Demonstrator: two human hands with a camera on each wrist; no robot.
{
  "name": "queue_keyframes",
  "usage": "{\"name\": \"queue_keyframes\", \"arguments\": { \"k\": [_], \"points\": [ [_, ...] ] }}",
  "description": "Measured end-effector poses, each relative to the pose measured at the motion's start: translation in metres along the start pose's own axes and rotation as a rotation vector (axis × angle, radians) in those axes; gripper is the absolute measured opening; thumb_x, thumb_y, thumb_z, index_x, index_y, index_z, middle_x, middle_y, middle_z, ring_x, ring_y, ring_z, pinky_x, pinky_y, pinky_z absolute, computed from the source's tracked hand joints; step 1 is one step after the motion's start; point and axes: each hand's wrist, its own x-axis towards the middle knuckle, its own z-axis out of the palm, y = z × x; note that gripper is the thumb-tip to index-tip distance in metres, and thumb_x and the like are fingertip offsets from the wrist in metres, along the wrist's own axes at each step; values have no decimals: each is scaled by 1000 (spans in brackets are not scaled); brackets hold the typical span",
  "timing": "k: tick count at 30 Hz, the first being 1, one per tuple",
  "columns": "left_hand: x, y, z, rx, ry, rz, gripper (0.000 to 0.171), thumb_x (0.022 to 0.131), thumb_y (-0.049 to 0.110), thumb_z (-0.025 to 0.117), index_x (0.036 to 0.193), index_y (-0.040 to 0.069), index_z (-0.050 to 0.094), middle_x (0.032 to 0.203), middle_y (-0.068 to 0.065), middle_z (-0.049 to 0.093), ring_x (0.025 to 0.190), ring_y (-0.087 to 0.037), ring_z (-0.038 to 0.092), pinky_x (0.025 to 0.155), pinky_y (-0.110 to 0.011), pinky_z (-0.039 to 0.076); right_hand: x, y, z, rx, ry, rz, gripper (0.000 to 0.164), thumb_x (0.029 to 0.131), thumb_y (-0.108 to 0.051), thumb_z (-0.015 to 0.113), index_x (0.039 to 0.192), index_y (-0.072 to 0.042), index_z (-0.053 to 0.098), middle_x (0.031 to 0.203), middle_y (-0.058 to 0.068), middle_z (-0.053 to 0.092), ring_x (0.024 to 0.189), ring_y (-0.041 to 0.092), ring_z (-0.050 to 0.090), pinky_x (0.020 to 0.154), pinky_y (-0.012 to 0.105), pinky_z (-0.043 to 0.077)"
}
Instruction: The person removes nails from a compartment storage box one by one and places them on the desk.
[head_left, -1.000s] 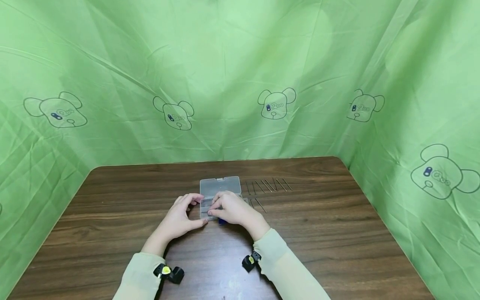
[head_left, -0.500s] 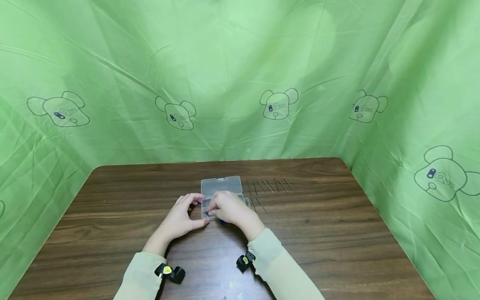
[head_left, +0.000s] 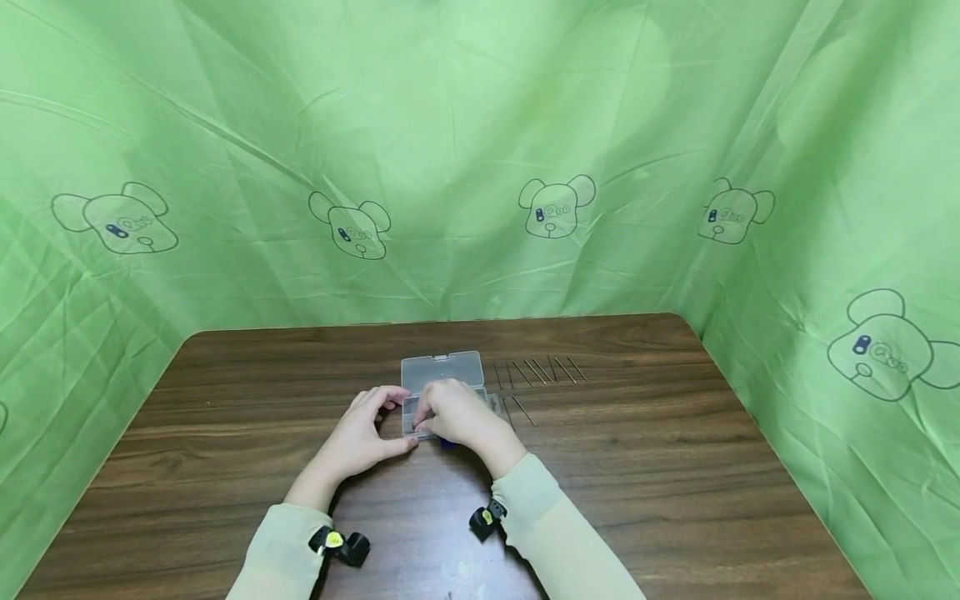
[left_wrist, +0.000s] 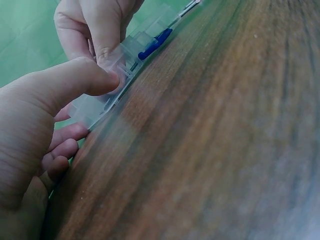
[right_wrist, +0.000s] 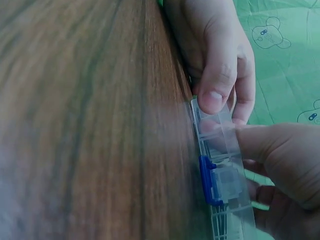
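Note:
A clear plastic compartment box (head_left: 409, 406) lies on the table with its lid (head_left: 442, 369) folded back. My left hand (head_left: 360, 437) holds its left end, thumb on the front wall and fingers at the far side. Thumb and fingertips of my right hand (head_left: 465, 417) are together, reaching down into a left compartment. Whatever may be between them is hidden. A blue clip (right_wrist: 206, 181) sits on the box's front wall, and thin metal pieces (right_wrist: 220, 225) show through the plastic in the right wrist view.
Several thin metal rods (head_left: 541, 371) lie in a row right of the lid. Two more rods (head_left: 525, 411) lie nearer, beside the box's right end. Green cloth (head_left: 450, 167) hangs behind the brown wooden table (head_left: 637, 467).
My right hand has shifted slightly left and its fingertips sit deeper in the left compartment. A small dark thing seen at its fingertips earlier is now hardly visible. The left hand keeps its hold.

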Motion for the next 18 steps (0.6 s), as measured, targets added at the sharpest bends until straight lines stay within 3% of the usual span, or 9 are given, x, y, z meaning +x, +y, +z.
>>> {"name": "queue_keyframes", "arguments": {
  "k": [6,18],
  "points": [
    [-1,-2,0,17,19,8,69,81,32,99,139,16,65,127,1,68,118,-23,58,96,-43,52,-1,2,2,-92,8,-94,4,96,-18,85,94,-22,84,107,-9,74,102,11,70,95,30,56],
    [0,-1,-1,19,4,5,71,80,32,99,140,16,64,129,1,67,121,-24,57,97,-44,53,-2,4,1,-36,23,-85,6,93,-18,88,96,-23,88,108,-11,76,104,9,70,94,26,56]
  ]
}}
